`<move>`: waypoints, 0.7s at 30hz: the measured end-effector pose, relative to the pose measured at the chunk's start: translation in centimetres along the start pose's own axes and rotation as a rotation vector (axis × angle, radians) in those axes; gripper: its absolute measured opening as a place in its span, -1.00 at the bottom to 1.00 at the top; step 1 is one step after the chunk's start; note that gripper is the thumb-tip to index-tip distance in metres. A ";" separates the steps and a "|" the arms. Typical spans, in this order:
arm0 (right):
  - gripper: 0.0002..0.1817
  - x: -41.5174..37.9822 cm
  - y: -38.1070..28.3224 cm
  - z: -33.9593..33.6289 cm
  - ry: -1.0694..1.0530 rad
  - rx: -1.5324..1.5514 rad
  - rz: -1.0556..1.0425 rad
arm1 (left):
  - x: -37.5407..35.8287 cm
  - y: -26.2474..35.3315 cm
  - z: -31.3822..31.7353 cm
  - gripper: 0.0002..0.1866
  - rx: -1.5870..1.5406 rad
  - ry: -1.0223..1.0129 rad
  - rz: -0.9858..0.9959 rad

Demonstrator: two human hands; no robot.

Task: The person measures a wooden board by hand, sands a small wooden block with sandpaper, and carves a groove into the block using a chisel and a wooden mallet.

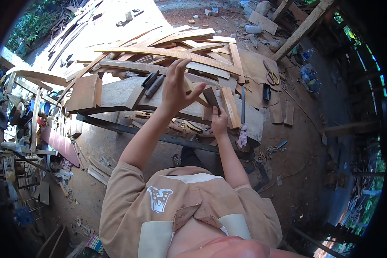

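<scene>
My left hand [178, 86] is raised over the bench, its fingers stretched and the thumb spread apart. Behind its thumb shows a pale yellowish strip of wood [188, 84], partly hidden by the hand. My right hand [219, 121] pinches the lower end of a flat, dark brown piece of wood [211, 97], which stands tilted close to my left thumb. Just right of that piece, a pale wooden block [231, 107] lies on the thick wooden bench [253, 124]. Two dark cylindrical tools [154, 84] rest left of my left wrist.
Long boards [172, 53] are heaped across the far side of the bench. A wooden block [85, 93] sits at its left end. A dark rod [243, 105] and a pink cloth [242, 136] lie at the right. Scissors [271, 74] rest on cardboard [251, 64] beyond.
</scene>
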State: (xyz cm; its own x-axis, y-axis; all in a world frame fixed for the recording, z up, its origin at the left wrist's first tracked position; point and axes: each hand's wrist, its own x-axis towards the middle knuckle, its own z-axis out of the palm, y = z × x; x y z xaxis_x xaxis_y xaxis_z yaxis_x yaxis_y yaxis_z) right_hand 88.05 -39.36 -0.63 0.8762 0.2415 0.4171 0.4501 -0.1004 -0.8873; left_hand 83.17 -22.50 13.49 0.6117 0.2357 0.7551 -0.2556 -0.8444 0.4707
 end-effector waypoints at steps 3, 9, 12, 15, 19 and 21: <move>-0.70 -0.4 1.5 -1.6 -0.127 -0.150 0.273 | -1.3 -1.9 0.8 -0.30 -0.242 0.057 -0.408; -0.68 0.9 0.3 -1.0 -0.144 -0.070 -0.002 | -2.8 -4.7 0.9 -0.49 -0.583 0.159 -0.914; -0.65 2.0 0.1 -0.6 -0.091 -0.076 -0.081 | -1.6 -1.6 0.1 -0.71 -0.530 0.073 -0.643; -0.62 3.3 -0.5 -0.4 0.035 0.208 0.060 | -0.7 0.2 0.1 -0.71 -0.576 0.048 -0.516; -0.59 5.2 -0.7 -0.1 0.055 0.257 0.137 | -0.9 0.5 1.4 -0.70 -0.546 -0.077 -0.403; -0.58 5.9 -1.1 0.5 -0.044 0.097 -0.039 | -1.8 0.2 2.3 -0.70 -0.565 -0.122 -0.367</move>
State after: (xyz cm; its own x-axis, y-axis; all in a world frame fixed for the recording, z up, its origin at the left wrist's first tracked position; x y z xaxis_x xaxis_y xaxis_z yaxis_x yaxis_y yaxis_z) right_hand 92.58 -37.36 2.72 0.8489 0.2853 0.4449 0.4634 0.0030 -0.8862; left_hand 83.73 -24.18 11.25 0.8051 0.3749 0.4596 -0.3464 -0.3317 0.8775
